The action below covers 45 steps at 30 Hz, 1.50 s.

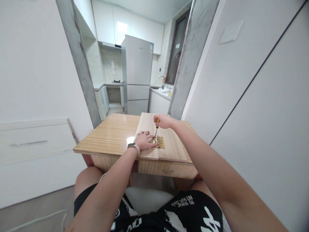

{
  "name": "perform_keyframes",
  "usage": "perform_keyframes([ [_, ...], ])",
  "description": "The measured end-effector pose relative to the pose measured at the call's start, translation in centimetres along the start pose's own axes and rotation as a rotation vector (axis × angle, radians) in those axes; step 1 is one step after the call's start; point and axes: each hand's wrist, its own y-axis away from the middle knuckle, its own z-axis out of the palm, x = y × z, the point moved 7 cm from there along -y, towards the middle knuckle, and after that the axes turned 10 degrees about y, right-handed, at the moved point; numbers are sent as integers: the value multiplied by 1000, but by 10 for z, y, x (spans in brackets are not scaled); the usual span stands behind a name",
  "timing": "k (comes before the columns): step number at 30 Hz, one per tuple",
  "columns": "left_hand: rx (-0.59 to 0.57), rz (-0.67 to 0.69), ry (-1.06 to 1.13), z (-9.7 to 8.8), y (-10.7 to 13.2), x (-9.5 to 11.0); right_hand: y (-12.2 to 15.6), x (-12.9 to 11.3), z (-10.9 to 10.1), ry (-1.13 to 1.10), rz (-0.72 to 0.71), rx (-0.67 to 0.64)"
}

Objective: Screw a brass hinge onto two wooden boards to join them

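One brass-coloured hinge (161, 142) lies across the seam between the left board (146, 122) and right board (174, 149), toward their near end. A screwdriver (157, 123) points down at its left leaf, leaning slightly right; the right hand (164, 121) has its fingers wrapped round the handle. The left hand (144, 140) lies on the left board, fingers spread, reaching the hinge's left edge. Both boards rest on the bench (111, 130). That lean could let the tip slip toward the nearby left fingers; uneven pressure might shift the seam.
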Motion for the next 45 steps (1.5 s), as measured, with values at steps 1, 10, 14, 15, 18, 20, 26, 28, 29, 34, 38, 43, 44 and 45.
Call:
perform_keyframes([
  [1, -1, -1, -1, 0, 0, 0, 0, -1, -1, 10, 6, 7],
  [10, -14, -13, -33, -2, 0, 3, 2, -6, -3, 217, 61, 58],
  [14, -24, -14, -45, -1, 1, 3, 1, -4, 1, 178, 47, 57],
  [15, -25, -14, -46, -1, 0, 3, 0, -4, 3, 137, 20, 52],
  [18, -22, -13, -42, 0, 0, 2, -2, -3, 9, 22, -40, 30],
  [20, -20, -11, -39, 0, 0, 1, -3, 0, 11, -5, -39, 42],
  [26, -25, -19, -49, 1, 0, 1, -2, 0, 9, 69, -49, 135],
  [28, -29, -18, -51, 2, -1, 1, 0, -2, 8, 107, -45, 172],
  [29, -30, -15, -51, 2, -1, 2, 1, -3, 7, 123, -36, 189],
  [34, -30, -10, -51, 1, -1, 2, 1, -2, 9, 76, -20, 194],
  [38, -28, -8, -48, 3, -1, 0, -2, -1, 15, -63, -84, 82],
  [43, -22, -9, -43, 3, -1, -1, 0, 4, 11, -40, -45, 83],
  [44, -22, -9, -42, 3, -1, -1, 1, 4, 10, -37, -37, 95],
  [45, -22, -9, -42, 3, -1, -1, 2, 4, 10, -34, -32, 106],
])
